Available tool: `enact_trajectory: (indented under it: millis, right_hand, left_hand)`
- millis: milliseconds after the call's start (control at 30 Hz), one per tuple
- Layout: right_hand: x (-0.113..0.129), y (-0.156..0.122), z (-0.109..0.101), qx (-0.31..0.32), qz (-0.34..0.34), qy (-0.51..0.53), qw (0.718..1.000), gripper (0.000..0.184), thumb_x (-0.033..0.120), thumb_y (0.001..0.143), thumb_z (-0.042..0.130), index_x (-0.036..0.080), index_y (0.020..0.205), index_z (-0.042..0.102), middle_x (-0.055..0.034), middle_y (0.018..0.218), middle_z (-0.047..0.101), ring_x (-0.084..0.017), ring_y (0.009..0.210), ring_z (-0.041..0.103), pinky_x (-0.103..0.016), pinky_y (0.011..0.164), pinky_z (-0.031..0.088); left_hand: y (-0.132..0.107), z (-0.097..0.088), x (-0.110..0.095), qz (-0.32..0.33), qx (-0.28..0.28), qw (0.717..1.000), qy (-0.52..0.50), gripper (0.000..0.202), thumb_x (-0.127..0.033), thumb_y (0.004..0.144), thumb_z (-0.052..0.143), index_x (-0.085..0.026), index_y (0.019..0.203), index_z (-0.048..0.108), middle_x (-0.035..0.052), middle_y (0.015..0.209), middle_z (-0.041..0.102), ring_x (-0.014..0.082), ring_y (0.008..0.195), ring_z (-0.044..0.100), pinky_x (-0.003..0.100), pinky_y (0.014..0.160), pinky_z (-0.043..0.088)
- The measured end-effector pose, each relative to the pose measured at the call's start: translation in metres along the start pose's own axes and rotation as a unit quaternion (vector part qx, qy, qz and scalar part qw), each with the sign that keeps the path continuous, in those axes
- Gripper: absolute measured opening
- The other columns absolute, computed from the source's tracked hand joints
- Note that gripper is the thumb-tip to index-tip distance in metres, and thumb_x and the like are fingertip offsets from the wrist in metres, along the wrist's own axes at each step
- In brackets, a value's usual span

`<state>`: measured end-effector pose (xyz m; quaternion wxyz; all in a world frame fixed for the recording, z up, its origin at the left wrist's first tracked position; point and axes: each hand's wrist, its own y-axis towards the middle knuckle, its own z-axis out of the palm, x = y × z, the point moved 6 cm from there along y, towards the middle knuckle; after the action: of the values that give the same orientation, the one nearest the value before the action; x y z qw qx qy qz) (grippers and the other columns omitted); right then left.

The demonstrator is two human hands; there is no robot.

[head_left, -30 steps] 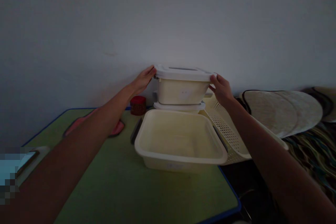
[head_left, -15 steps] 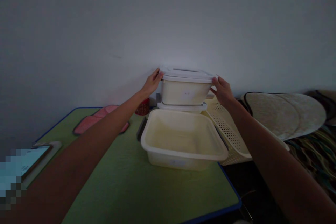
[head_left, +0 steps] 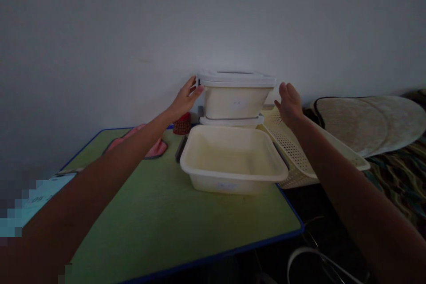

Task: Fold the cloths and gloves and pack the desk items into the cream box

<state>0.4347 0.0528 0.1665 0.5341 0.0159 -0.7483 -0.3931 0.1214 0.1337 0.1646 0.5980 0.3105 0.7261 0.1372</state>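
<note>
A cream storage box (head_left: 234,103) with a white lid (head_left: 236,79) stands on top of another lidded box (head_left: 231,121), close to the wall. My left hand (head_left: 184,99) is beside the upper box's left end, fingers apart; whether its thumb touches the lid I cannot tell. My right hand (head_left: 289,102) is off the right end, open, with a gap between it and the lid. In front of the stack sits an open cream tub (head_left: 233,182) with grey side handles, nothing visible inside it.
The green table (head_left: 159,222) has a blue edge. A red woven cup (head_left: 182,124) and a pink cloth (head_left: 156,147) lie left of the boxes. At right are a perforated cream basket (head_left: 286,142) and a rolled beige cushion (head_left: 369,124). A lit screen (head_left: 46,195) is at far left.
Both hands have let go of the upper box's lid and moved outward, the right one farther. The box stays on the stack. The view has tilted down slightly.
</note>
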Motion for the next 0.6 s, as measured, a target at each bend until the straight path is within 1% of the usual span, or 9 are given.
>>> enact_trajectory:
  millis: [100,167,200,233,300,367,400,500,600]
  right_hand:
    - [-0.01,-0.034,-0.015,-0.041,0.078,0.062,0.994,0.048,0.065,0.068,0.054,0.029,0.1,0.05,-0.004,0.126,0.049,-0.023,0.122,0.042,-0.043,0.091,0.043]
    - [-0.012,-0.061,-0.021,-0.035,0.106,0.074,0.991,0.049,0.063,0.068,0.055,0.028,0.102,0.051,-0.0062,0.126,0.05,-0.024,0.121,0.045,-0.044,0.095,0.04]
    - [-0.015,-0.076,-0.022,-0.026,0.132,0.097,0.986,0.047,0.061,0.068,0.057,0.028,0.101,0.052,-0.006,0.127,0.051,-0.023,0.12,0.046,-0.043,0.097,0.039]
    - [-0.016,-0.089,-0.025,-0.025,0.148,0.115,0.982,0.045,0.06,0.068,0.057,0.029,0.101,0.053,-0.0052,0.127,0.052,-0.023,0.12,0.047,-0.042,0.098,0.039]
    - [-0.018,-0.115,-0.028,-0.01,0.162,0.136,0.977,0.04,0.059,0.072,0.054,0.03,0.099,0.055,-0.0037,0.127,0.053,-0.022,0.12,0.047,-0.041,0.099,0.039]
    - [-0.021,-0.138,-0.031,-0.015,0.168,0.152,0.974,0.038,0.059,0.074,0.051,0.03,0.097,0.056,-0.0041,0.123,0.056,-0.023,0.117,0.05,-0.042,0.097,0.042]
    - [-0.023,-0.148,-0.033,-0.03,0.164,0.153,0.974,0.037,0.058,0.075,0.05,0.029,0.097,0.056,-0.0044,0.121,0.058,-0.024,0.115,0.053,-0.043,0.095,0.044]
    - [-0.033,-0.174,-0.034,-0.074,0.162,0.131,0.975,0.033,0.051,0.076,0.053,0.028,0.099,0.056,-0.0036,0.112,0.063,-0.023,0.107,0.058,-0.043,0.088,0.049]
    - [-0.043,-0.194,-0.024,-0.078,0.17,0.103,0.977,0.037,0.05,0.07,0.057,0.028,0.1,0.057,-0.0025,0.098,0.068,-0.026,0.098,0.062,-0.044,0.079,0.052]
  left_hand:
    - [-0.035,-0.009,0.01,-0.035,0.037,0.999,-0.02,0.072,-0.055,0.076,0.057,-0.018,0.134,0.036,0.0158,0.14,0.038,0.0266,0.127,0.039,0.045,0.103,0.032]
    - [-0.064,-0.012,0.024,-0.085,0.055,0.993,-0.057,0.071,-0.054,0.077,0.056,-0.018,0.134,0.035,0.0168,0.14,0.038,0.0264,0.124,0.043,0.045,0.102,0.034]
    - [-0.079,-0.013,0.032,-0.114,0.055,0.989,-0.081,0.068,-0.053,0.079,0.054,-0.019,0.134,0.034,0.0163,0.14,0.038,0.026,0.122,0.045,0.045,0.102,0.034]
    - [-0.094,-0.016,0.04,-0.136,0.038,0.984,-0.104,0.063,-0.053,0.081,0.049,-0.019,0.133,0.036,0.0155,0.137,0.042,0.0248,0.121,0.047,0.044,0.102,0.034]
    - [-0.124,-0.015,0.06,-0.202,0.018,0.969,-0.142,0.054,-0.055,0.083,0.044,-0.022,0.125,0.045,0.0111,0.134,0.047,0.0246,0.12,0.048,0.045,0.103,0.034]
    - [-0.148,-0.012,0.075,-0.231,0.009,0.961,-0.154,0.051,-0.052,0.079,0.051,-0.023,0.122,0.049,0.0099,0.131,0.051,0.027,0.119,0.049,0.047,0.102,0.035]
    - [-0.159,-0.006,0.08,-0.241,0.023,0.953,-0.18,0.052,-0.046,0.074,0.06,-0.025,0.12,0.051,0.0075,0.128,0.054,0.0273,0.118,0.05,0.047,0.101,0.036]
    - [-0.181,0.005,0.088,-0.234,0.059,0.95,-0.199,0.055,-0.036,0.059,0.073,-0.027,0.112,0.058,0.0026,0.114,0.064,0.0285,0.109,0.056,0.046,0.098,0.041]
    - [-0.192,0.011,0.086,-0.225,0.098,0.951,-0.189,0.055,-0.028,0.049,0.079,-0.025,0.103,0.065,0.0044,0.103,0.069,0.0301,0.101,0.061,0.046,0.093,0.045]
